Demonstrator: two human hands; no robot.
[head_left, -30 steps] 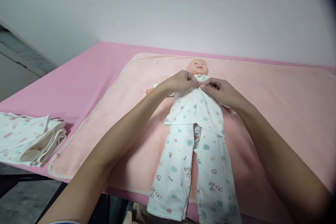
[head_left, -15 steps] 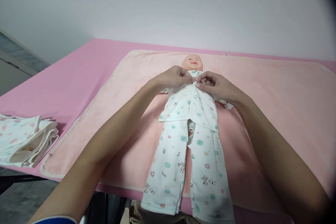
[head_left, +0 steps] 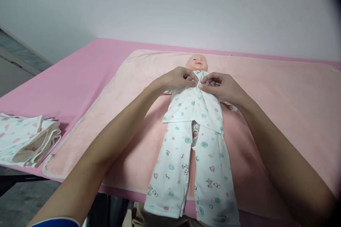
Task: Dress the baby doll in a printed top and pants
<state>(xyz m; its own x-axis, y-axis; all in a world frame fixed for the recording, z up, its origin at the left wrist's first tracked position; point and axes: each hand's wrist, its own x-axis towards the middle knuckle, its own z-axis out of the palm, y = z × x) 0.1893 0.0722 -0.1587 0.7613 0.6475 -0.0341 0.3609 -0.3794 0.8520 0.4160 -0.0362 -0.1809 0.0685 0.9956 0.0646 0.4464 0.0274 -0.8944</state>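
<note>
A baby doll [head_left: 197, 62] lies on its back, dressed in a white printed shirt [head_left: 183, 104] with buttons down the front and matching split-crotch trousers [head_left: 173, 166]. My left hand [head_left: 183, 78] pinches one front edge of the shirt at the chest. Opposite it, my right hand [head_left: 217, 84] pinches the other edge, and the fingertips of both hands nearly meet. Whatever button lies between them is mostly hidden. One button [head_left: 198, 71] shows at the collar and another [head_left: 200, 96] just below my fingers.
Under the doll a peach blanket [head_left: 125, 95] covers much of the pink table [head_left: 77, 67]. Folded printed baby clothes [head_left: 29, 140] lie at the table's left front edge. The trouser legs hang over the front edge. A pale wall [head_left: 186, 10] rises behind.
My fingers have shifted slightly at the same spot on the shirt front, still pinching the edges. The whole view has moved a little.
</note>
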